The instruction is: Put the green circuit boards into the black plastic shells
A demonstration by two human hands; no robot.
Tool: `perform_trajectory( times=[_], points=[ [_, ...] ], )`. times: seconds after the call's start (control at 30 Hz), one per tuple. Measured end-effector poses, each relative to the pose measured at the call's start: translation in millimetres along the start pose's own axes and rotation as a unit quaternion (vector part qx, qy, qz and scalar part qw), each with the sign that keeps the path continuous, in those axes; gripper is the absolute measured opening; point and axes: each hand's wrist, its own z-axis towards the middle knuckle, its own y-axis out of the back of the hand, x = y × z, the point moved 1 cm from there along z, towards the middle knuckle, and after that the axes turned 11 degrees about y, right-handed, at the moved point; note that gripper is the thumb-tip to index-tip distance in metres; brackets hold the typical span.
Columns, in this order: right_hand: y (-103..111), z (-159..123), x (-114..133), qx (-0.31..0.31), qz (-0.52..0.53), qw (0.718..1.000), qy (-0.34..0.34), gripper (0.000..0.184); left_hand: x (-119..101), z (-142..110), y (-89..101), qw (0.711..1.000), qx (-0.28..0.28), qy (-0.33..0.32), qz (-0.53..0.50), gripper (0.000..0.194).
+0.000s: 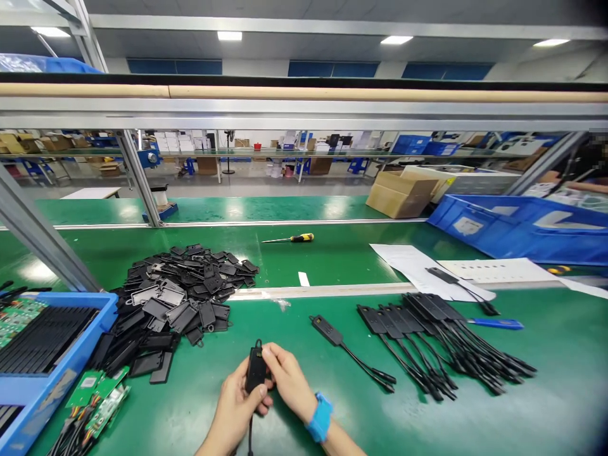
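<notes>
Near the front edge of the green bench, my left hand [232, 402] is closed round a small black cased module [256, 368] with a hanging loop at its top and a cable running down. Thumb and fingers of my right hand [291, 380], with a blue band at the wrist, pinch the module's upper right side. To the right lies a similar cabled module [327, 330], its lead splitting in two. Beyond it is an overlapping row of such modules [427, 313]. Left of my hands is a heap of black plastic case halves [190, 285].
At left, a blue tray [111, 316] holds black parts and green boards, with wired circuit boards [102, 396] beside it. A screwdriver [301, 238] lies behind, a blue-handled tool [496, 323] at right. Paper sheets [399, 263], a blue bin [522, 228] and a cardboard box [401, 193] stand farther back.
</notes>
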Motion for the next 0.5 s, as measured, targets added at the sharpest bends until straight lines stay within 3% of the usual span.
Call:
perform_trajectory(
  times=[0.03,0.1,0.2,0.33,0.47,0.5],
  points=[
    [-1.3,-2.2,2.4,-0.002,-0.061,0.997,0.037,0.039,0.8,0.4,0.6,1.0,0.005,0.0,-0.027,0.084],
    [-2.3,-4.8,5.9,0.013,-0.163,0.982,0.096,0.055,1.4,0.1,2.4,0.998,0.024,0.006,-0.065,0.103],
    [7.1,-0.7,5.2,0.05,-0.252,0.96,0.108,0.057,0.6,-1.7,5.8,0.997,0.057,0.022,-0.036,0.116],
    [45.0,7.8,-2.6,0.015,-0.453,0.888,0.077,0.048,-0.2,-3.0,8.9,0.998,0.029,0.006,0.049,0.098],
    [89.2,0.6,-20.0,0.008,-0.528,0.848,0.046,0.046,-9.2,-8.6,11.7,0.989,-0.05,-0.03,0.134,0.07],
    [98.3,-2.3,-26.1,0.012,-0.572,0.82,0.032,0.045,-15.5,-12.5,14.5,0.982,-0.077,-0.042,0.165,0.063]
  ],
)
